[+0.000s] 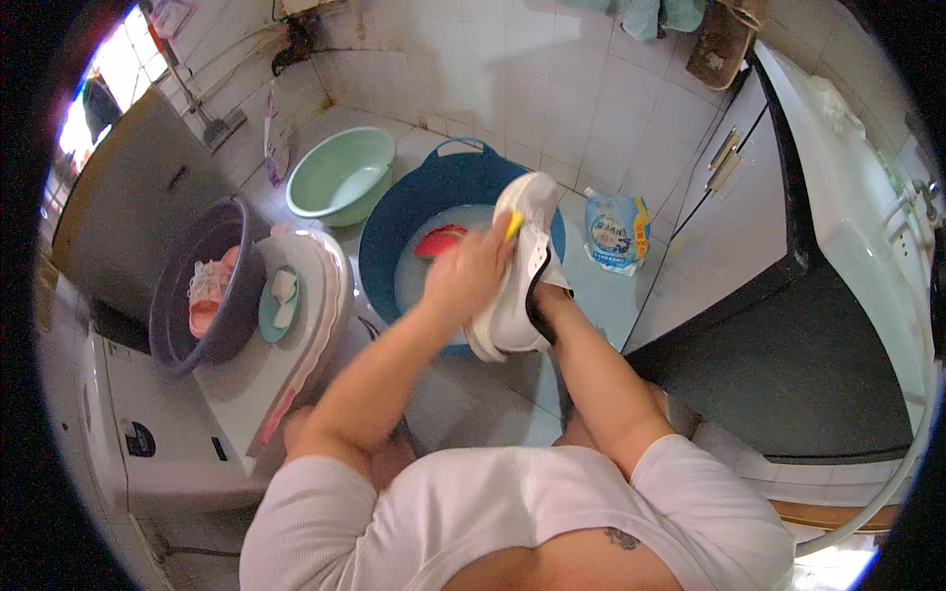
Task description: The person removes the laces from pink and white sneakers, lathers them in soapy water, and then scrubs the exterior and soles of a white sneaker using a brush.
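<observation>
My left hand [473, 273] is closed around a small yellow object [514, 225], mostly hidden by the fingers, and presses it to the side of a white shoe [517, 295]. Inside the shoe's opening sits my right hand [550, 295], with only the wrist area showing; the fingers are hidden. The shoe has a black-edged collar and is tilted, toe away from me. Below it stands a dark blue tub [380, 221] with a looped handle, holding cloudy water [414, 284]. A red object [440, 241] lies in that water, its kind unclear.
At left, a purple basin [166, 318] holds a pink shoe [207, 295]. Beside it a teal soap dish [270, 329] bears white soap pieces [284, 299]. A green basin [340, 207] stands behind. A blue detergent pouch [617, 233] lies right, near a cabinet [709, 236].
</observation>
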`<control>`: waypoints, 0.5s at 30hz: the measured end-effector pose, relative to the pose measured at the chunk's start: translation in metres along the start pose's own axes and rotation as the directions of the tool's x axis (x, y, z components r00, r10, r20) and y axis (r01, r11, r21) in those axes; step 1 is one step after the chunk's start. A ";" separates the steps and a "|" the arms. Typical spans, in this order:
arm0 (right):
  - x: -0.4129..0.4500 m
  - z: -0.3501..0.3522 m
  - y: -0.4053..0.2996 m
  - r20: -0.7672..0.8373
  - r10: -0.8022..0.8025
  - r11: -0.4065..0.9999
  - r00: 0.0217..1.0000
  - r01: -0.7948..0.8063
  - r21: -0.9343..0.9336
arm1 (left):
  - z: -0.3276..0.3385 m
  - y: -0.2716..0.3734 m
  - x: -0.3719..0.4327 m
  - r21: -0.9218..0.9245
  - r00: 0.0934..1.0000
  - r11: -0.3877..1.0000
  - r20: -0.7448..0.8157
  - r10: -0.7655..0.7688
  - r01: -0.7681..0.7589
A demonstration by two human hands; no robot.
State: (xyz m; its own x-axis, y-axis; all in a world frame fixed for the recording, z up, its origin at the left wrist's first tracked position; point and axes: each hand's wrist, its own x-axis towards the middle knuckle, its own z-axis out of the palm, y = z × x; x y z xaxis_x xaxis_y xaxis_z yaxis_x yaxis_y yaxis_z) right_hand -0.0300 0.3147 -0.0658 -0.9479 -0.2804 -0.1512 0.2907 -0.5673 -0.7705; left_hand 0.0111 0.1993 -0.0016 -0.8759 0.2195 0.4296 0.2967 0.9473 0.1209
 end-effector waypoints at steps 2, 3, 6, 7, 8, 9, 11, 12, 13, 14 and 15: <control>0.006 -0.005 0.008 -0.035 -0.120 0.993 0.992 0.120 -0.014 | 0.005 -0.004 0.011 0.007 0.992 0.996 0.081 -0.093 0.093; -0.009 0.014 0.011 0.051 -0.224 0.956 0.973 0.229 -0.181 | -0.010 -0.011 0.020 0.042 0.987 0.990 0.081 -0.141 0.138; -0.018 0.015 0.019 0.361 -0.518 0.270 0.775 0.549 -0.791 | -0.010 -0.025 0.053 0.121 0.994 0.988 0.041 -0.098 0.092; -0.012 0.004 0.010 0.253 -0.423 0.547 0.870 0.468 -0.694 | -0.006 -0.017 0.047 0.079 0.995 0.994 0.058 -0.080 0.075; -0.009 -0.007 0.003 0.133 -0.310 0.775 0.941 0.332 -0.537 | -0.002 -0.008 0.029 0.047 0.994 0.997 0.092 -0.066 0.062; -0.011 -0.001 -0.001 0.108 -0.257 0.862 0.960 0.278 -0.424 | -0.004 -0.002 0.011 0.029 0.992 0.998 0.115 -0.055 0.052; -0.018 0.018 -0.008 0.068 -0.143 0.975 0.987 0.153 -0.162 | -0.005 -0.010 0.006 0.010 0.991 0.995 0.090 -0.100 0.099; -0.016 0.004 0.016 0.163 -0.447 0.703 0.880 0.457 -0.545 | -0.006 -0.016 0.025 0.026 0.993 0.994 0.050 -0.107 0.106; -0.015 0.002 0.029 0.232 -0.505 0.480 0.832 0.493 -0.725 | -0.004 -0.027 0.043 0.047 0.992 0.991 0.012 -0.129 0.128; -0.015 -0.003 0.038 0.291 -0.563 0.214 0.774 0.476 -0.853 | -0.007 -0.026 0.055 0.059 0.987 0.986 0.031 -0.160 0.158; -0.021 0.007 0.020 0.178 -0.409 0.561 0.895 0.400 -0.725 | -0.012 -0.022 0.051 0.087 0.986 0.986 0.074 -0.147 0.140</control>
State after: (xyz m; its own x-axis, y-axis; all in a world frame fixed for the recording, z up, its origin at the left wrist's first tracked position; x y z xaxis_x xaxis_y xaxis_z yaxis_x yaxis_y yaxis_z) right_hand -0.0034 0.3039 -0.0739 -0.9440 -0.1570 0.2901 -0.3110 0.1309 -0.9413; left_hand -0.0355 0.1864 0.0287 -0.9358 0.0948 0.3396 0.1367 0.9854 0.1016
